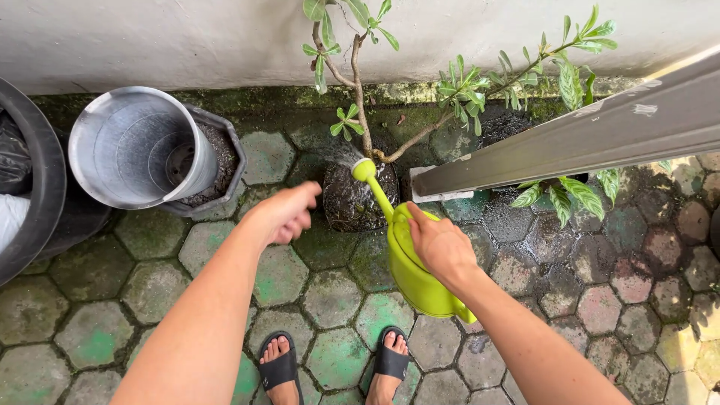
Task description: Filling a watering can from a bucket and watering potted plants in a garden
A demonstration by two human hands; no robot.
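My right hand (442,246) grips lime-green plastic watering can (412,274), spout over dark round plant pot (358,199); left hand (285,214) hovers empty, fingers loosely curled. Overtilting could flood soil, splash my sandals (281,367).

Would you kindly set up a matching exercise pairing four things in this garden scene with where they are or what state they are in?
Things:
1. lime green plastic watering can
2. shiny metal bucket
3. right hand
4. left hand

States:
A. held out open, holding nothing
B. tipped on its side on a dark pot of soil
C. closed around the can's top handle
D. tilted, spraying water onto the potted plant

Pairs: 1-D, 2-B, 3-C, 4-A
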